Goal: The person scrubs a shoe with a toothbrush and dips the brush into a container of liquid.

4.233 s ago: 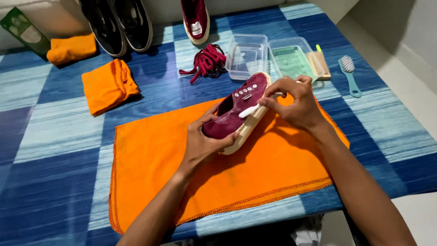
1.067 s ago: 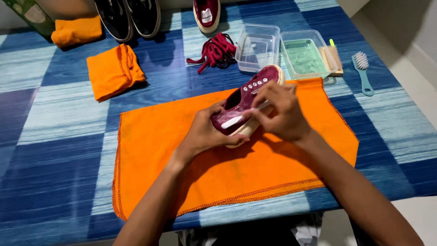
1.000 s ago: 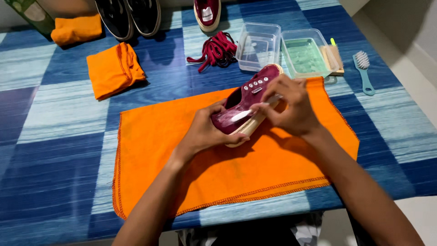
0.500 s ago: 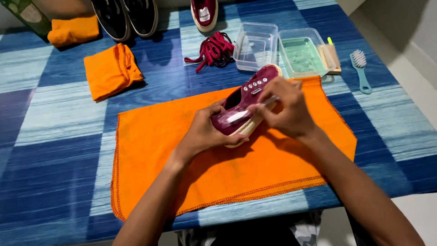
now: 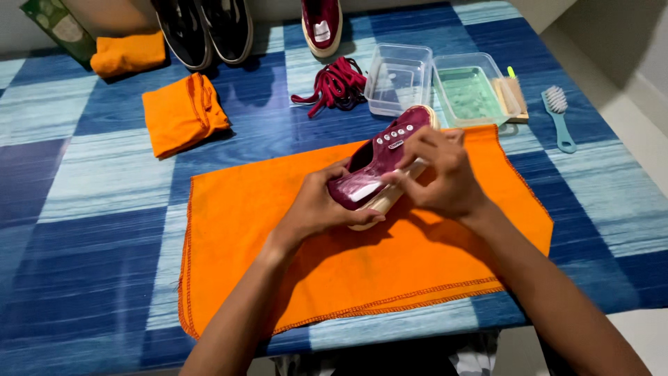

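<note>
Right hand (image 5: 445, 179) fingers (image 5: 417, 143) curled shut, pinching at the side of the maroon shoe (image 5: 379, 167) near the eyelets; can't tell if they hold a small wipe. Left hand (image 5: 316, 209) cups the heel end from below, fingers closed round it. Shoe sits tilted, held just above the orange cloth (image 5: 278, 257), toe towards the clear tubs (image 5: 398, 76). Laces (image 5: 334, 83) already out, lying by the tubs. Looks like mid-clean: upper has a wet sheen, brush (image 5: 559, 115) lies untouched, second maroon shoe (image 5: 321, 24) waits at the table edge
</note>
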